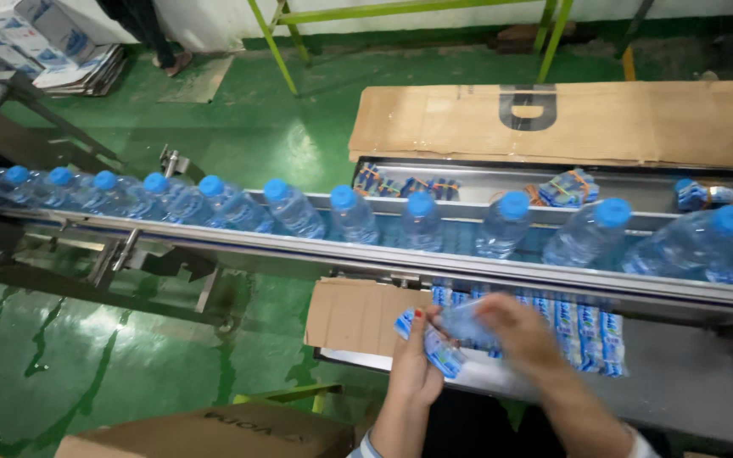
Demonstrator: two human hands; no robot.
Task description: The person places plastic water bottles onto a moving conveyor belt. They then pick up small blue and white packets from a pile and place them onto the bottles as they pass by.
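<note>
Both hands, left hand (417, 360) and blurred right hand (515, 329), pinch a blue-and-white label sleeve (441, 349) between fingertips, close under the conveyor (383, 254) carrying capped bottles (422, 222) past.

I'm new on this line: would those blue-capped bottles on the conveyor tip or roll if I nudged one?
The bottles look tall and narrow, so a nudge near the cap would probably tip one. Their round bodies suggest a fallen one would roll, though the conveyor's side rail might stop it. They look filled, so probably heavy for their size.
</note>
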